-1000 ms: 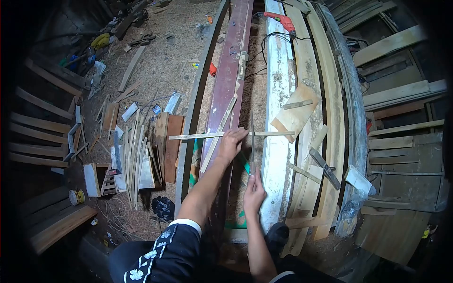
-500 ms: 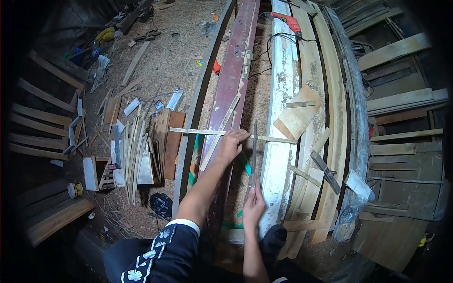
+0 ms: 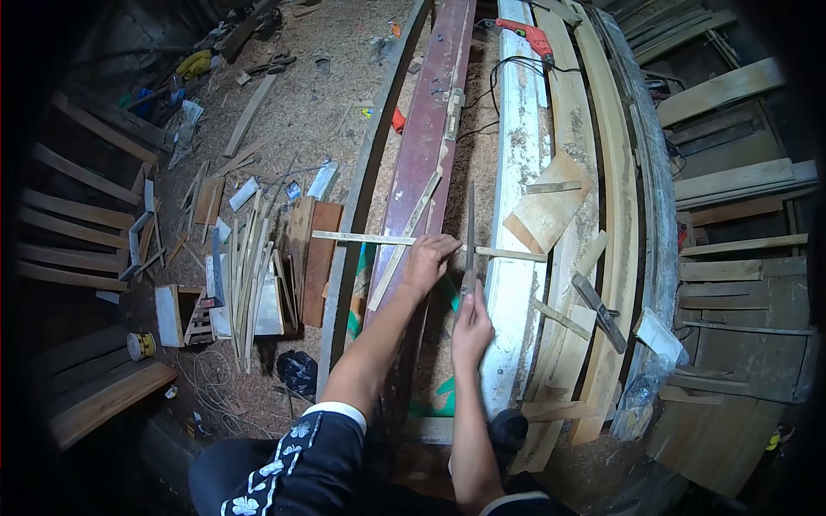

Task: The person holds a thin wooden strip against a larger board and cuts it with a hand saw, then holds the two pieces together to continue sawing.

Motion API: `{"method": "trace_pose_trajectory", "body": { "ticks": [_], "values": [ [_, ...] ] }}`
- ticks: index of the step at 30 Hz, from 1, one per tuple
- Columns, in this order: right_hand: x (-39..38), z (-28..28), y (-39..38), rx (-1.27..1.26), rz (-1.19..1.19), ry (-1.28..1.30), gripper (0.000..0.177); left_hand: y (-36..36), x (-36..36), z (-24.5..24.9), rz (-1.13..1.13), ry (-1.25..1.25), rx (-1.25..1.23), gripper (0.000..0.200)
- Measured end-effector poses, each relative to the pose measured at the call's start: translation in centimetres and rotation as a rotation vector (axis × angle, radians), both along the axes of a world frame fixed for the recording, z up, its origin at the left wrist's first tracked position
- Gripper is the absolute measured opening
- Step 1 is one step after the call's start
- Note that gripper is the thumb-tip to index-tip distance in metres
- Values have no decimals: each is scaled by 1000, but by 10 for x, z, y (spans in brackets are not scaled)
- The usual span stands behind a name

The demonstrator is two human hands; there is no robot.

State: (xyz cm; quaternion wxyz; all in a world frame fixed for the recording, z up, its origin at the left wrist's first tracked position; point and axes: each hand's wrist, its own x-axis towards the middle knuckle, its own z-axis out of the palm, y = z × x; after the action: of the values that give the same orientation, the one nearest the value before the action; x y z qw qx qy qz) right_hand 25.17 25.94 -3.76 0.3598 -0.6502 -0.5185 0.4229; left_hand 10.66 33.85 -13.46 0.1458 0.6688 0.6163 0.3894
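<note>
A thin wooden strip (image 3: 361, 237) lies crosswise over the maroon plank (image 3: 428, 112) and the white-painted beam (image 3: 514, 310). My left hand (image 3: 430, 262) is closed over the strip near its middle, holding it against the maroon plank. In my right hand (image 3: 471, 331) is a handsaw (image 3: 471, 215), its narrow dark blade seen almost edge-on and pointing away from me. The blade crosses the strip just right of my left fingers, over the gap between plank and beam. Another loose strip (image 3: 422, 206) lies diagonally on the maroon plank, passing by the crosswise strip.
A red power drill (image 3: 527, 36) with black cord rests at the far end of the beams. On the right boards lie a hand plane (image 3: 598, 314) and a thin wood sheet (image 3: 551, 206). Bundled strips (image 3: 245, 284) stand left, above a shavings-covered floor.
My right hand has pushed the saw forward, away from me, so its blade reaches farther past the strip. My left hand stays on the strip; the whole view has shifted slightly.
</note>
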Motion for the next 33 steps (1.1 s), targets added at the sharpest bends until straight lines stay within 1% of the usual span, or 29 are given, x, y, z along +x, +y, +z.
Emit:
{"method": "trace_pose_trajectory", "body": {
  "ticks": [2,3,5,6,8,9,10,12,13,16,17,19,20,22,24,25,26,28,29,30,31,33],
  "values": [
    [7,-6,-26,34,3,-5,44,0,-1,-1,10,16,15,45],
    [13,-5,-49,53,6,-49,45,-1,1,-3,15,27,25,48],
    [16,-9,-70,67,13,-108,45,1,1,-2,15,13,9,48],
    [17,-11,-64,64,9,-111,45,-1,2,-1,9,4,-10,48],
    [8,-16,-23,65,-17,-42,44,2,1,1,0,-4,7,45],
    [2,0,-4,-12,3,-52,44,0,1,1,-4,-17,19,42],
    [3,-4,-11,-18,4,-49,44,-3,1,-1,-3,-14,13,42],
    [12,-13,-32,48,13,-56,43,1,1,-2,10,0,45,40],
    [15,-8,-53,45,-7,-16,43,0,1,-1,13,-4,45,40],
    [11,-12,-65,40,-55,6,43,-4,6,-3,21,-19,8,38],
    [10,-12,-54,41,-60,10,43,-3,6,-4,14,-31,28,39],
    [6,-11,0,16,-4,40,44,1,1,-8,-6,-9,71,39],
    [5,-10,8,-4,20,52,45,-3,0,-7,-7,-6,64,39],
    [9,-1,-13,2,22,34,45,1,0,-1,-11,8,39,39],
    [20,-4,-59,43,30,-67,49,0,0,-3,-5,4,25,43],
    [13,-2,-69,51,-45,79,50,-1,2,-4,2,4,2,46],
    [15,-4,-64,46,-45,74,50,-2,5,-6,2,-1,-3,46],
    [9,-3,-26,38,4,-15,49,1,1,-5,-21,-13,7,47],
    [10,3,-3,-65,51,-83,50,2,-1,-3,-19,-7,7,47],
    [7,0,7,-88,31,41,49,0,0,-3,-13,-4,22,41],
    [10,-4,-3,-45,32,36,49,0,0,0,-14,-1,43,36],
    [19,-4,-33,10,36,26,48,2,0,-5,-12,-2,42,39]
  ]
}}
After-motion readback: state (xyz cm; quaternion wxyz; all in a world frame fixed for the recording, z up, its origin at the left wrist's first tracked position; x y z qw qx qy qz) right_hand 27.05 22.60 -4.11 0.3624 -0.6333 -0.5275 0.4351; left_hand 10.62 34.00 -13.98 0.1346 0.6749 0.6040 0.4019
